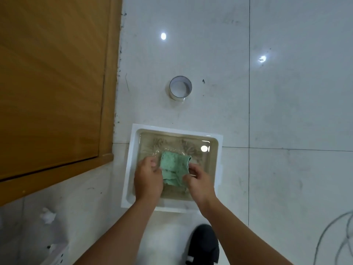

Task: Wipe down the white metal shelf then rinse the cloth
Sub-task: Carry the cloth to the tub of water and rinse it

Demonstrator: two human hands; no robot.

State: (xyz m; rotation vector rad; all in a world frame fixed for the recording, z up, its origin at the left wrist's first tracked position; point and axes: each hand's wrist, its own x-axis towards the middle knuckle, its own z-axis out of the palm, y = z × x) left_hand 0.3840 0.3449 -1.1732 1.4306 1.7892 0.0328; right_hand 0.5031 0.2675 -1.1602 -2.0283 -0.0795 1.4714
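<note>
A white square basin [131, 159] sits on the pale tiled floor [286, 111] just below the middle of the frame, filled with cloudy, greyish water that shows a bright spot of reflected light near its upper right corner. The green cloth [174, 165] is in the middle of the basin, bunched and folded on itself, speckled with dark flecks; its upper part looks to be at the water's surface, though whether it is dipped in or held just above cannot be told. Both bare forearms reach up from the bottom edge of the frame. The left hand [148, 178] grips the cloth's left edge with its fingers curled round the fabric, and the right hand [198, 182] pinches the right edge with curled fingers and thumb, so the cloth is held between the two. Above the basin, well apart from it, a shiny ring-shaped object [177, 96] rests on the floor. A wooden door [53, 83] fills the upper left of the frame. A black shoe [203, 245] shows at the bottom edge, between the forearms, and a small crumpled white scrap [47, 215] lies at lower left.
</note>
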